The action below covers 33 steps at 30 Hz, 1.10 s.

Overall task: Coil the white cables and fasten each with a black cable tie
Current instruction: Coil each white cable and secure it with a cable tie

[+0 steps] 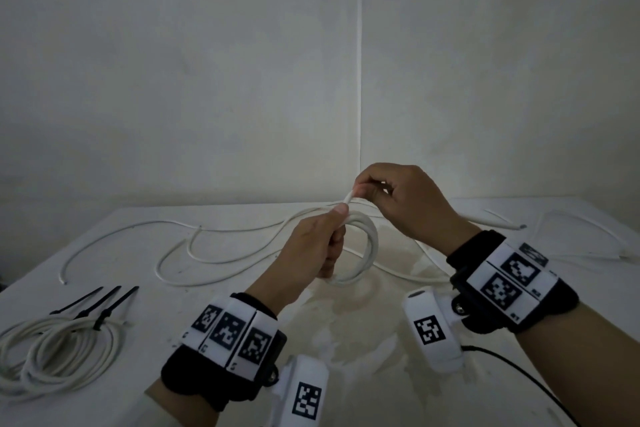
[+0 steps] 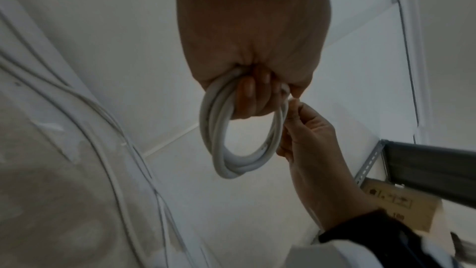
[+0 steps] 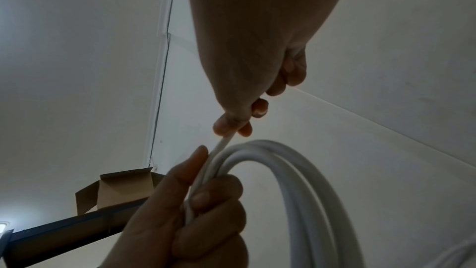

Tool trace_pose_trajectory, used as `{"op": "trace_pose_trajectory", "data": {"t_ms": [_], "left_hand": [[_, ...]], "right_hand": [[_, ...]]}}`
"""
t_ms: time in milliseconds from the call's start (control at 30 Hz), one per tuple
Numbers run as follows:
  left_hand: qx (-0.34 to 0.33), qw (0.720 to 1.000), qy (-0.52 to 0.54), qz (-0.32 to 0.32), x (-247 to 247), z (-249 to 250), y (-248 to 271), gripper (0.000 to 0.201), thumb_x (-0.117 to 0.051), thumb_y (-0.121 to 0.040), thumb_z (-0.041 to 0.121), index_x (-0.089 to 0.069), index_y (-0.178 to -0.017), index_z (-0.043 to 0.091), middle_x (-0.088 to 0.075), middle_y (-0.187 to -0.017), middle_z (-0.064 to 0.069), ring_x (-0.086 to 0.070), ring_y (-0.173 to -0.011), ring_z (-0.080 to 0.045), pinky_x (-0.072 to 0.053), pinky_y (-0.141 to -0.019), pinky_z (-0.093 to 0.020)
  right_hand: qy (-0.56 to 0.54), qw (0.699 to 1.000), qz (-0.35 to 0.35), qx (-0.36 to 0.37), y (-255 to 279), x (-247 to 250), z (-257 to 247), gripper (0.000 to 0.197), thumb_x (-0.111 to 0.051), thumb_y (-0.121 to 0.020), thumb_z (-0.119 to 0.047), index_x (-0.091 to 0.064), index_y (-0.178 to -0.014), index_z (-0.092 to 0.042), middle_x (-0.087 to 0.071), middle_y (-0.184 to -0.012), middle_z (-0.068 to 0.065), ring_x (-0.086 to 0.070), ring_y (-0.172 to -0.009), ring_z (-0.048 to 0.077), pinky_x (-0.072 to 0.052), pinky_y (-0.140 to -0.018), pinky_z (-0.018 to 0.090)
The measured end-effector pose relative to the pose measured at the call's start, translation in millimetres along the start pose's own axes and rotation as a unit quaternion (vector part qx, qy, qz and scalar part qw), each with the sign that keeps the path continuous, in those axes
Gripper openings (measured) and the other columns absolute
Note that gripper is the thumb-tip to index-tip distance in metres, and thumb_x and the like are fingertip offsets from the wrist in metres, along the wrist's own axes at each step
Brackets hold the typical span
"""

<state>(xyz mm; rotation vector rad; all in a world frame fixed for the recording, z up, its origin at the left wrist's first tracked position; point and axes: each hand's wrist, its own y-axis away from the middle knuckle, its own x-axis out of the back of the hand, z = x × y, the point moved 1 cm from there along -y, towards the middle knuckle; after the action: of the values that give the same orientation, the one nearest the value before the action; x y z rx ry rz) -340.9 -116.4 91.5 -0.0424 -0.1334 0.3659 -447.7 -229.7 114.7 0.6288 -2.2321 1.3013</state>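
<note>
My left hand (image 1: 327, 243) grips a small coil of white cable (image 1: 367, 253) held above the white table (image 1: 242, 322); the coil (image 2: 226, 150) hangs below the curled fingers. My right hand (image 1: 388, 198) pinches the free cable end (image 1: 348, 198) just above the left thumb; in the right wrist view that end (image 3: 222, 145) runs from the pinch into the coil (image 3: 296, 170). Three black cable ties (image 1: 100, 302) lie at the left. Two coiled white cables (image 1: 59, 350) lie at the near left, one with a black tie on it.
Loose white cables (image 1: 194, 253) snake across the table's middle and another cable (image 1: 571, 229) lies at the far right. A thin black wire (image 1: 519, 374) runs off the near right. White walls stand close behind the table. A cardboard box (image 3: 115, 189) shows on a shelf.
</note>
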Motion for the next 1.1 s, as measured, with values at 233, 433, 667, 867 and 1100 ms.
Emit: {"op": "trace_pose_trajectory", "data": {"t_ms": [233, 433, 667, 867, 1100], "left_hand": [[-0.029, 0.988, 0.136, 0.071, 5.7, 14.6, -1.6, 0.043, -0.036, -0.096, 0.029, -0.027, -0.054, 0.02, -0.021, -0.04, 0.009, -0.013, -0.035, -0.007, -0.013, -0.037, -0.016], [-0.051, 0.977, 0.173, 0.11, 7.1, 12.9, 4.1, 0.041, -0.036, -0.096, 0.027, -0.027, -0.057, 0.018, -0.02, -0.04, 0.009, -0.013, -0.035, -0.007, -0.014, -0.036, -0.016], [-0.048, 0.961, 0.234, 0.14, 9.3, 11.2, 4.8, 0.041, -0.038, -0.094, 0.03, -0.026, -0.057, 0.019, -0.019, -0.039, 0.009, -0.012, -0.034, -0.007, -0.014, -0.035, -0.017], [-0.063, 0.965, 0.239, 0.087, 7.1, 12.2, 5.7, 0.042, -0.033, -0.096, 0.032, -0.029, -0.057, 0.017, -0.022, -0.04, 0.007, -0.017, -0.034, -0.007, -0.023, -0.037, -0.018], [-0.065, 0.987, 0.139, 0.041, 15.2, 16.1, 4.0, 0.044, -0.027, -0.099, 0.03, -0.032, -0.058, 0.015, -0.027, -0.042, 0.006, -0.024, -0.036, -0.009, -0.033, -0.044, -0.023]], "right_hand": [[-0.068, 0.997, -0.043, -0.003, 8.9, -4.9, -15.0, 0.037, -0.036, -0.09, -0.042, -0.06, -0.104, -0.017, -0.06, -0.089, -0.007, -0.056, -0.081, 0.012, -0.045, -0.076, 0.033], [-0.178, 0.982, -0.045, -0.053, 16.1, -17.9, -27.2, 0.018, -0.044, -0.094, -0.034, -0.055, -0.102, -0.021, -0.063, -0.082, -0.01, -0.053, -0.067, -0.001, -0.042, -0.066, 0.024], [-0.175, 0.98, -0.009, -0.095, 26.3, -34.4, -31.4, 0.012, -0.043, -0.095, -0.033, -0.052, -0.088, -0.029, -0.058, -0.068, -0.012, -0.049, -0.061, 0.002, -0.041, -0.066, 0.027], [-0.14, 0.987, 0.034, -0.077, 22.8, -29.0, -30.4, 0.019, -0.043, -0.096, -0.028, -0.045, -0.077, -0.032, -0.05, -0.058, -0.01, -0.047, -0.055, 0.002, -0.036, -0.055, 0.017], [-0.092, 0.994, 0.017, -0.061, 25.0, -21.0, -30.6, 0.025, -0.041, -0.096, -0.029, -0.039, -0.072, -0.033, -0.049, -0.057, -0.011, -0.049, -0.054, 0.001, -0.036, -0.054, 0.015]]}}
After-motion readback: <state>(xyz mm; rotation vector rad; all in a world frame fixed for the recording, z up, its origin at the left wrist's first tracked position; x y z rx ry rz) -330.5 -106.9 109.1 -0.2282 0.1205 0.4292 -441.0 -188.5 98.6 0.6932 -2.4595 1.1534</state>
